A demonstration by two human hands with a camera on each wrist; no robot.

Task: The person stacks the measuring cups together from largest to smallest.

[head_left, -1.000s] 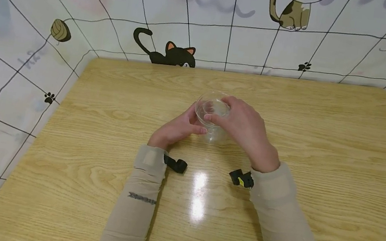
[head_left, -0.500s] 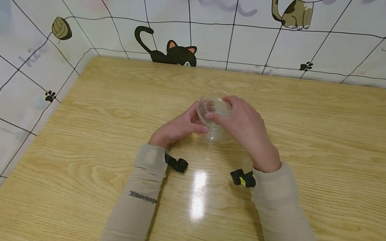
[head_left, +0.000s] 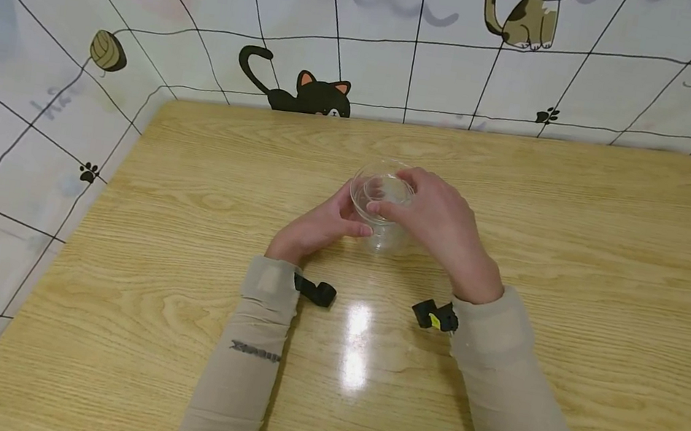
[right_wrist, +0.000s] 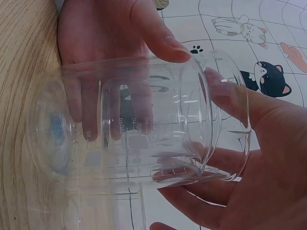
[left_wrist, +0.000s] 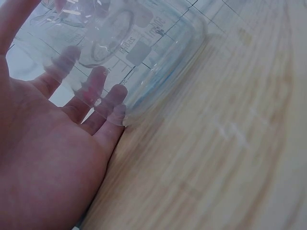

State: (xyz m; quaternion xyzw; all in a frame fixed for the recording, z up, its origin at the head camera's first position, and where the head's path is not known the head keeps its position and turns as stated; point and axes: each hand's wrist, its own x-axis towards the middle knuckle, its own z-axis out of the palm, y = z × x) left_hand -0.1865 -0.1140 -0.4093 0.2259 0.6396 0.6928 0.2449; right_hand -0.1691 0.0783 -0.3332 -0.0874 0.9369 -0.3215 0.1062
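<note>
A large clear glass beaker [head_left: 382, 239] with printed volume marks stands upright on the table. Nested within it is a smaller clear beaker [right_wrist: 136, 158], also marked with a scale. My left hand [head_left: 320, 230] holds the large beaker from the left, thumb in front and fingers spread along the far wall, as the left wrist view shows. From above, my right hand [head_left: 440, 221] grips the smaller beaker near its rim, its thumb and index finger reaching inside the large beaker's mouth. A faint blue patch shows at the large beaker's base.
The wood-grain table [head_left: 177, 280] has a bright light reflection in front of the hands. A wall [head_left: 384, 37] printed with cats and grid lines rises behind it. In the right wrist view, another clear glass piece [right_wrist: 105, 211] shows beside the beakers, partly cut off.
</note>
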